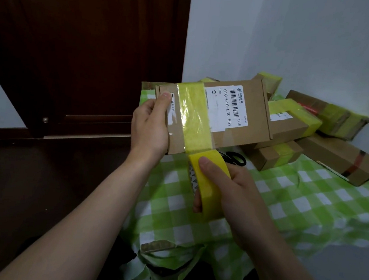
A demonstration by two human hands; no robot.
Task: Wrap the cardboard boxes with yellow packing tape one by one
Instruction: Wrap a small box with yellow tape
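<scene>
Mid-wrap: left hand [150, 123] grips cardboard box [243, 122] at 9 o'clock, right hand [239, 196] fingers [197, 203] clasp yellow tape roll [211, 187] at 6 o'clock; next probably means pulling tape underneath.

One cardboard box [221, 120], held above the tabletop [307, 206] (green checked cloth cover). The left hand [151, 125] grips its left end, thumb on top. A yellow tape band [195, 116] crosses it beside a barcoded label [228, 108]. The tape roll [210, 186], gripped by the right hand [234, 195], joins the band at the box's near edge. Black scissors [235, 158] and taped boxes [292, 122] lie behind.
</scene>
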